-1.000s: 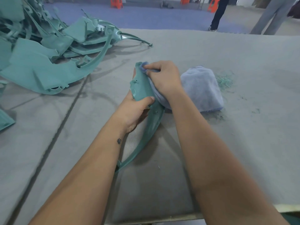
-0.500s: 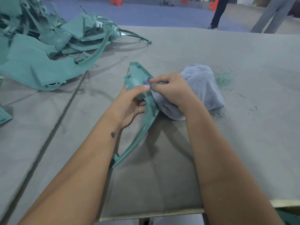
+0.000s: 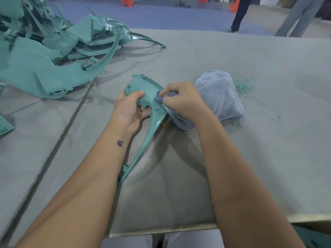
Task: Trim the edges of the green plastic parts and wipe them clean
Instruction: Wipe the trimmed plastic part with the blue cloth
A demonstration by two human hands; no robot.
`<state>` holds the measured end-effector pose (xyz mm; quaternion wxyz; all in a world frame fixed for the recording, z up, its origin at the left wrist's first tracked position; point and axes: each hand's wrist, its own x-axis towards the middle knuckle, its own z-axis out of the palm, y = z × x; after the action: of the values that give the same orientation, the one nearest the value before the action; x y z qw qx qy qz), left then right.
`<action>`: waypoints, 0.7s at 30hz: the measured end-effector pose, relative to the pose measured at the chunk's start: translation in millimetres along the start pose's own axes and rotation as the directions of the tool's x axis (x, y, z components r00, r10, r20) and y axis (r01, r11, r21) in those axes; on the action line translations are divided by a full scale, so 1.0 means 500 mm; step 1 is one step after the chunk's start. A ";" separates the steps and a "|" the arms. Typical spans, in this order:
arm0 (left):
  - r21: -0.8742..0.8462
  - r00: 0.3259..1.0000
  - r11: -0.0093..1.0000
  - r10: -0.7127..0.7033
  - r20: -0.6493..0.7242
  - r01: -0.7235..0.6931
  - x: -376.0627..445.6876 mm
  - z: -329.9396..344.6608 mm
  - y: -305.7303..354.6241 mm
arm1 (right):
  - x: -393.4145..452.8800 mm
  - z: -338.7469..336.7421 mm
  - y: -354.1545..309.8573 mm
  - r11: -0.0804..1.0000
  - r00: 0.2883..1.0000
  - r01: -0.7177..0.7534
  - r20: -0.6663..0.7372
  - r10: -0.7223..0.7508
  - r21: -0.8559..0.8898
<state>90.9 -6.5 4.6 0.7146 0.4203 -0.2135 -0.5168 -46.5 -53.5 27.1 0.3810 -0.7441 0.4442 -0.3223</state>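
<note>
A long curved green plastic part (image 3: 148, 97) lies in front of me, its wide end up and its thin tail reaching down toward the table's near edge. My left hand (image 3: 129, 110) grips the wide end, thumb on top and fingers underneath. My right hand (image 3: 182, 101) pinches a fold of the blue-grey cloth (image 3: 219, 94) and presses it against the part's right edge. The rest of the cloth is bunched on the table to the right.
A heap of green plastic parts (image 3: 53, 56) fills the far left of the grey felt table (image 3: 268, 158). Green shavings (image 3: 243, 85) lie beyond the cloth. Two people's legs (image 3: 240, 15) stand past the far edge, near orange stools (image 3: 127, 1).
My right hand slid the cloth down from the part's top end to its right edge. The left hand turned the part flatter, so its inner face shows.
</note>
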 end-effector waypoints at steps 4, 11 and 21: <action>0.045 0.998 0.998 0.048 -0.047 -0.045 0.003 0.002 -0.004 | -0.019 -0.008 -0.015 0.997 0.988 0.062 0.142 -0.055 -0.046; 0.066 0.999 0.997 0.042 0.020 -0.043 -0.002 -0.003 0.000 | 0.018 0.002 0.012 0.974 0.998 0.040 -0.041 -0.050 -0.224; 0.104 0.999 0.994 0.035 0.033 -0.038 -0.010 0.002 0.004 | 0.002 0.000 -0.012 0.980 0.972 0.195 0.125 -0.200 0.048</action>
<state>89.5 -2.3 7.5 0.6976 0.4449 -0.2590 -0.4983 -43.4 -52.7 32.5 0.3883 -0.7970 0.3365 -0.3175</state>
